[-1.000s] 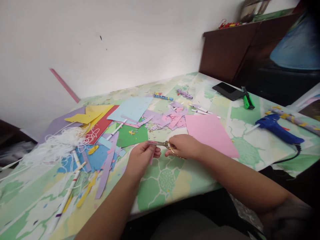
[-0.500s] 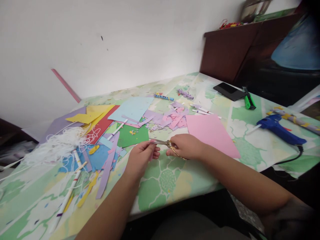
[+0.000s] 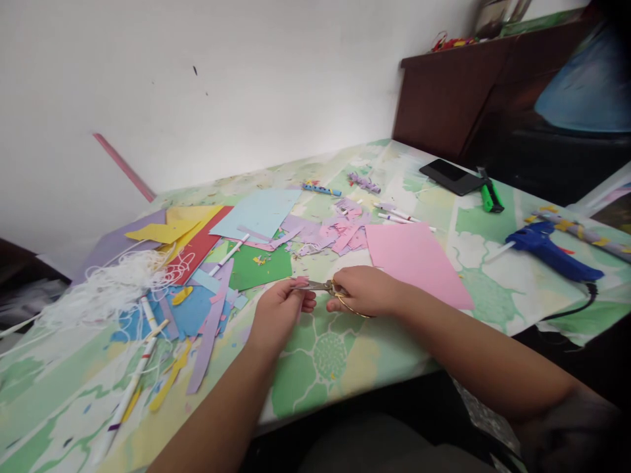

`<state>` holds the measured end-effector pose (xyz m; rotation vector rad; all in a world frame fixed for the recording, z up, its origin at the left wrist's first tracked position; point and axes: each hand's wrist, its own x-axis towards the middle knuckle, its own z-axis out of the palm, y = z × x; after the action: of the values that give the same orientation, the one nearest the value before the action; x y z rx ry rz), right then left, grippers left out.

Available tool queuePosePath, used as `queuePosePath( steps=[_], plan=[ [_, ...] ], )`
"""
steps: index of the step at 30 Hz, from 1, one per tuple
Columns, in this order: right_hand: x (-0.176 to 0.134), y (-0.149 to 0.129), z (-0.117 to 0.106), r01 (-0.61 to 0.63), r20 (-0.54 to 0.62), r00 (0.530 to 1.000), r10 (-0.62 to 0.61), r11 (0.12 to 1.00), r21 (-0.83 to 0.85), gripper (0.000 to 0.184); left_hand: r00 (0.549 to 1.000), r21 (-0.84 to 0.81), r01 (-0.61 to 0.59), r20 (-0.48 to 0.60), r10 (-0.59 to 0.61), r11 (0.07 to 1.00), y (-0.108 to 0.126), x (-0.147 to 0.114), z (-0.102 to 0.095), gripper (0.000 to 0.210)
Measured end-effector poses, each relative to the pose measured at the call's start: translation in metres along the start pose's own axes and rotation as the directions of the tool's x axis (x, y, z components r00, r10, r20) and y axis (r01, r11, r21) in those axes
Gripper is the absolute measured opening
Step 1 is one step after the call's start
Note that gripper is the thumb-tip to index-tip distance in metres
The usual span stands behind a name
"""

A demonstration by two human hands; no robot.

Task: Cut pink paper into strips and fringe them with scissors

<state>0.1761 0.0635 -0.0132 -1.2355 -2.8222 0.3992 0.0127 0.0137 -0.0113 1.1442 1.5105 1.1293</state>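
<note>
My right hand (image 3: pixel 362 290) is closed round the gold handles of a small pair of scissors (image 3: pixel 323 286), whose blades point left. Pinched between the thumb and fingers of my left hand (image 3: pixel 282 305) is a small piece of pink paper (image 3: pixel 300 281), mostly hidden by the fingers. The scissor blades lie at this paper, right by the left fingertips. Just beyond my right hand a pink sheet (image 3: pixel 419 259) lies flat. Pink and purple paper scraps (image 3: pixel 345 231) are heaped behind the hands, beside a green sheet (image 3: pixel 266 268).
Tangled white string (image 3: pixel 113 282), coloured sheets, strips and marker pens (image 3: pixel 133 387) cover the left side. On the right are a blue glue gun (image 3: pixel 552 253) with its cord, a green utility knife (image 3: pixel 490 195) and a black phone-like slab (image 3: pixel 449 176). Decorated paper tubes (image 3: pixel 321 190) lie at the back.
The scissor blades have shifted slightly against the paper, and a bit more pink shows at the left fingertips. The camera view has moved a little; both hands stay in nearly the same place.
</note>
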Motion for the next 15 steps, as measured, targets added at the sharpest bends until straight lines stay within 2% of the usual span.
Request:
queuePosePath(
  steps=[6, 15],
  plan=[
    [0.0014, 0.0006, 0.0000, 0.034, 0.019, 0.999, -0.034, 0.999, -0.001, 0.052, 0.998, 0.094, -0.056, 0.044, 0.052, 0.994, -0.0003, -0.0023, -0.0005, 0.023],
    [0.0041, -0.0030, -0.0034, -0.041, 0.034, 0.999, 0.042, 0.999, -0.035, 0.055, 0.999, 0.086, 0.013, 0.042, -0.017, 0.996, 0.0034, -0.0024, 0.0005, 0.022]
  ],
)
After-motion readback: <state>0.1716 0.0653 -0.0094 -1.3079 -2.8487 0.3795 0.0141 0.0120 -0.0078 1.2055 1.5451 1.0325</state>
